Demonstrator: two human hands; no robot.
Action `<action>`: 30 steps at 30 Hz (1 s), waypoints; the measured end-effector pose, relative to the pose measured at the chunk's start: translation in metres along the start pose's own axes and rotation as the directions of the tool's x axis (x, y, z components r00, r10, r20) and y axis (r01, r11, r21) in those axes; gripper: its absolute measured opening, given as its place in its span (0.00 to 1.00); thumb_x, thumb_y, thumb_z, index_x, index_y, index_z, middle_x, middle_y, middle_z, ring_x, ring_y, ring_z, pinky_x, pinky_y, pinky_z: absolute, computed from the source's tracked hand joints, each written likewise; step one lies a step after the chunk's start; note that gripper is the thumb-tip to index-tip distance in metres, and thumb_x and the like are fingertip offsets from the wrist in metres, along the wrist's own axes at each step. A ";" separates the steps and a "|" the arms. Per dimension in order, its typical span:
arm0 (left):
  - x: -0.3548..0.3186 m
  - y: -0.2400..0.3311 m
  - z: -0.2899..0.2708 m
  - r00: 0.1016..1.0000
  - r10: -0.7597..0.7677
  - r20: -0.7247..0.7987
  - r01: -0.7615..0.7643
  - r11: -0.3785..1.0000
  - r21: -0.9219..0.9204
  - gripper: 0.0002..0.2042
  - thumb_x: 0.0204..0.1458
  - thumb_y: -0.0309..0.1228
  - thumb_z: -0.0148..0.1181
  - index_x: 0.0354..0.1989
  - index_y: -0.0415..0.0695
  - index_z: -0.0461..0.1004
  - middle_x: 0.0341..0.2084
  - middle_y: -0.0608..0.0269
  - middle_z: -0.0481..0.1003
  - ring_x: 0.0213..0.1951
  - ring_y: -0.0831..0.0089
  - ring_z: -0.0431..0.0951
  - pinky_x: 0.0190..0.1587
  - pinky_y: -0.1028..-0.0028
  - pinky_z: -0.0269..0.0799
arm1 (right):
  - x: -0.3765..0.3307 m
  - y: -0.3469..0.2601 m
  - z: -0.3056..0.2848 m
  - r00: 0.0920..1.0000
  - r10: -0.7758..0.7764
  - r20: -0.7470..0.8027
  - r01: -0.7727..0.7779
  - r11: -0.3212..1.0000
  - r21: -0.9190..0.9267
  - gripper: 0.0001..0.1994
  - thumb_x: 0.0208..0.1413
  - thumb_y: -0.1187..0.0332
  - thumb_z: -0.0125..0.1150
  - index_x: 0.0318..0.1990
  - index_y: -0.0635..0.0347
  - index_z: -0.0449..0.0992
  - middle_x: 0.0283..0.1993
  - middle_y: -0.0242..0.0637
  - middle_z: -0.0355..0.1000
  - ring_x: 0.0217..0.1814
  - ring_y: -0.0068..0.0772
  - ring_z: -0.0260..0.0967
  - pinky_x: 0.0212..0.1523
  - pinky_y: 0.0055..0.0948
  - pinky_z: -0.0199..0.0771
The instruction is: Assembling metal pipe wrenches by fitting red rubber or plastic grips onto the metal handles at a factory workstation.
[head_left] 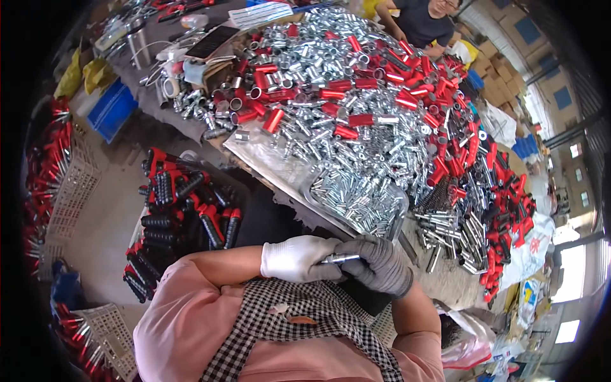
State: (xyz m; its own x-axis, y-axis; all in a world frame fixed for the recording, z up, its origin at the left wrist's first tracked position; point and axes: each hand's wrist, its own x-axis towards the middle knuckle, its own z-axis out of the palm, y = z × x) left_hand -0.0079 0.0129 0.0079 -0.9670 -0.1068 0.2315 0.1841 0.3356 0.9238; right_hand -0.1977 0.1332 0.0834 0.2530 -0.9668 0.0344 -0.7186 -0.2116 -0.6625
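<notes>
My left hand (pixel 294 260), in a white glove, is closed in front of my chest. Against it is my right hand (pixel 379 266), in a grey glove, its fingers curled inward. A short shiny metal rod (pixel 340 258) shows between the two hands, with the fingers of both around it; its ends are partly hidden. Just beyond the hands, a clear shallow tray (pixel 402 213) of small metal pins (pixel 356 197) sits at the near edge of the heaped table.
Silver metal parts (pixel 318 44) and red tubes (pixel 361 120) cover the table. Black-and-red handles (pixel 184 191) are piled at the left, near a white crate (pixel 73 184) and a blue box (pixel 112 109). Longer metal rods (pixel 468 239) lie at right. Another person (pixel 423 22) is across the table.
</notes>
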 end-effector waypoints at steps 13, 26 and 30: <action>-0.050 -0.011 -0.046 0.958 -0.030 -0.286 0.039 0.999 0.024 0.12 0.58 0.34 0.55 0.41 0.37 0.72 0.31 0.47 0.75 0.33 0.50 0.77 0.35 0.63 0.72 | 0.164 0.004 -0.031 0.750 -0.236 0.618 0.180 0.972 0.152 0.39 0.48 0.64 0.68 0.69 0.56 0.57 0.37 0.42 0.76 0.38 0.37 0.77 0.41 0.32 0.75; -0.051 -0.017 -0.048 0.930 -0.123 -0.346 0.069 0.984 -0.165 0.10 0.57 0.29 0.55 0.43 0.36 0.72 0.34 0.50 0.75 0.37 0.54 0.77 0.41 0.65 0.71 | 0.393 0.121 0.007 0.937 0.098 -0.336 -0.317 0.642 -0.698 0.21 0.58 0.49 0.53 0.49 0.52 0.80 0.59 0.46 0.70 0.68 0.46 0.57 0.67 0.51 0.53; -0.057 -0.023 -0.047 0.933 -0.111 -0.344 0.057 0.985 -0.161 0.19 0.59 0.40 0.57 0.49 0.35 0.71 0.35 0.49 0.75 0.37 0.54 0.77 0.42 0.64 0.72 | 0.335 0.105 -0.005 0.893 0.169 -0.417 0.016 0.914 0.405 0.14 0.55 0.60 0.62 0.42 0.59 0.76 0.38 0.38 0.75 0.39 0.34 0.73 0.39 0.36 0.75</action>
State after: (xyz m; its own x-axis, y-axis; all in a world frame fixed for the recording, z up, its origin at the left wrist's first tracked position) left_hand 0.0516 -0.0327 -0.0126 -0.8615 -0.4584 0.2184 0.1543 0.1735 0.9727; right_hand -0.1917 -0.2134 0.0291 -0.1661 -0.9587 0.2309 -0.3908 -0.1509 -0.9080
